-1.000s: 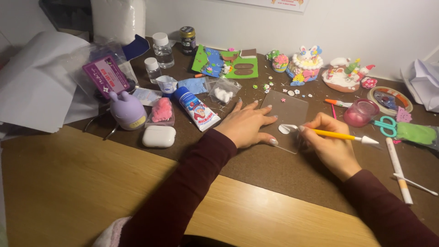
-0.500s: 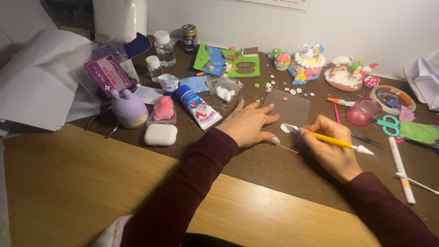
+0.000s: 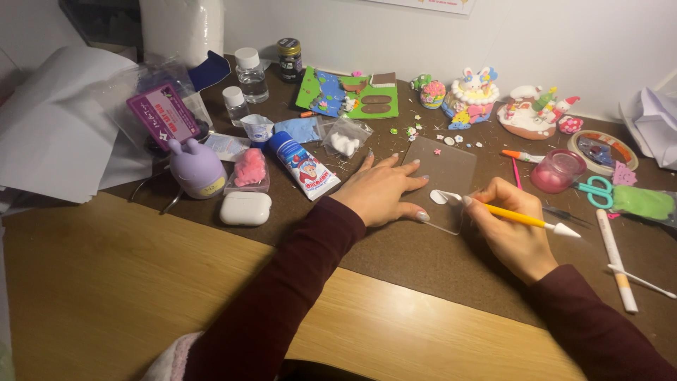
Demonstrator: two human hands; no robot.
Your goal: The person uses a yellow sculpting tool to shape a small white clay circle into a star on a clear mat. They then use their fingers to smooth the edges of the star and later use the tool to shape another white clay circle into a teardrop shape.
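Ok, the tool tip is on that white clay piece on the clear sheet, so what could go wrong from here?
The left hand only lies flat on the clear sheet, so a hard push could perhaps slide it. The yellow tool in the right hand could dent or tear the small white clay piece, which looks thin. Loose clay bits lie just beyond the sheet and might stick to a sleeve.

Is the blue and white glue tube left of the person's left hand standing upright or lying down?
Lying down: the glue tube rests on its side on the brown mat, blue cap toward the back.
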